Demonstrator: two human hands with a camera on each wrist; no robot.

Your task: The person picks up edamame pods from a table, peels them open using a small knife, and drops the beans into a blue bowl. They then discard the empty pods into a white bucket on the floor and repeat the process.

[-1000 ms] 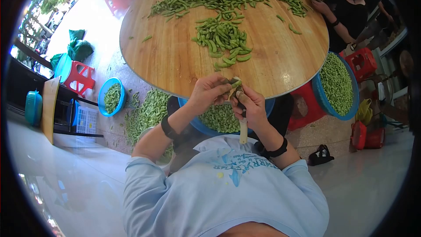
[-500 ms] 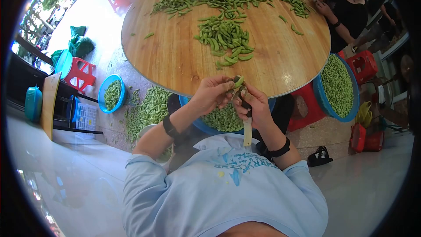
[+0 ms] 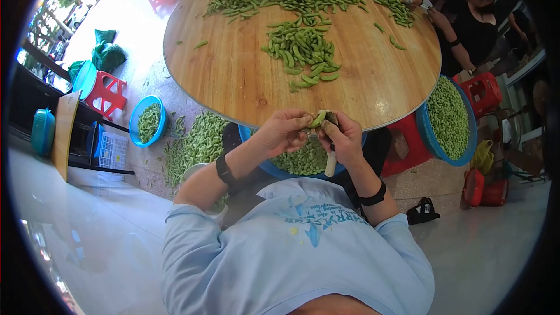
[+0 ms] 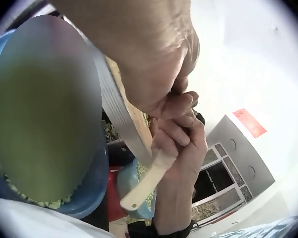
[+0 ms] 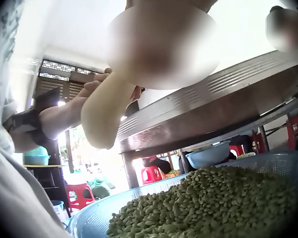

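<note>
In the head view my left hand (image 3: 274,135) pinches a green bean pod (image 3: 317,119) between thumb and fingertips, just off the table's near edge. My right hand (image 3: 346,141) is close against it, thumb at the pod's other end, and grips a tool by its cream handle (image 3: 331,165). That handle (image 4: 141,191) points down out of the fist in the left wrist view and has a small hole near its end; fingers hide the tool's working end. Below both hands sits a blue basin (image 5: 97,218) of shelled beans (image 5: 203,203).
A round wooden table (image 3: 221,81) carries a pile of pods (image 3: 303,52) and a larger heap behind. More pods (image 3: 195,149) cover the floor at left beside a small blue basin (image 3: 139,130). Another bean-filled basin (image 3: 429,134) stands right. A person (image 3: 472,17) sits at far right.
The cream handle has swung and looks shorter from above. My hands have drawn slightly lower, with the pod now lying between both thumbs. The person across has moved their hands apart.
</note>
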